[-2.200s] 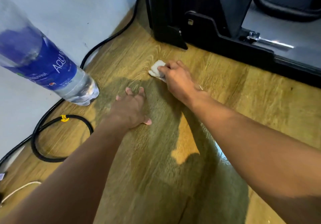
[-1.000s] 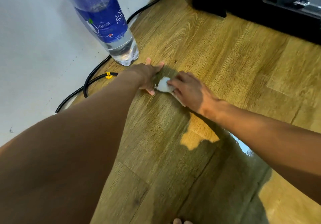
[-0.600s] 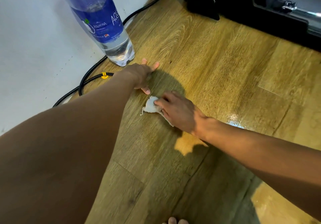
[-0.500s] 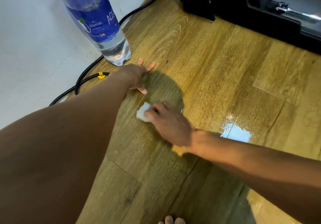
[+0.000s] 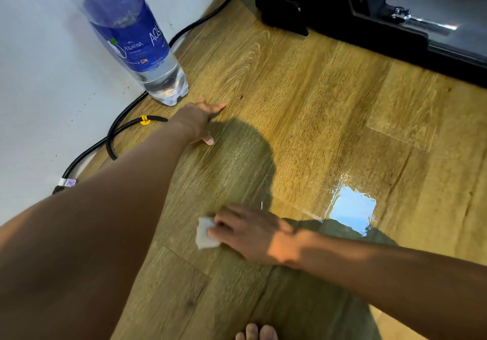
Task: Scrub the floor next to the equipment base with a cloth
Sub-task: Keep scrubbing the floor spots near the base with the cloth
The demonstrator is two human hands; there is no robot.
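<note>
Wood-grain planks are covering the floor (image 5: 303,97) across most of the frame. In the lower middle, the right hand (image 5: 250,235) is pressing a small white cloth (image 5: 203,237) down onto the planks. Its fingers (image 5: 226,217) are bending over the cloth's right side and gripping it, so only the left part of the cloth is showing. The cloth is lying well apart from the black equipment base (image 5: 342,10), which is filling the upper right corner with a shiny metal fitting (image 5: 400,14) on top of it.

The left hand (image 5: 200,121) is resting flat on the floor in the upper middle, with its fingers straight and slightly spread and nothing in them. The left forearm is stretching down to the lower left corner. A rounded shadow is falling on the planks between the two hands.

Just right of the right wrist a wet patch (image 5: 351,209) is reflecting pale blue light — the planks around it are looking glossy.

At the upper left an Aquafina water bottle (image 5: 147,49), clear with a blue label, is standing on the floor against the white wall (image 5: 39,76), near the left fingertips but not touching them. A black cable (image 5: 109,144) is running along the foot of the wall and looping beside the left wrist, with a yellow tie (image 5: 144,120) wrapped around it. Bare toes (image 5: 257,331) are showing at the bottom edge.
</note>
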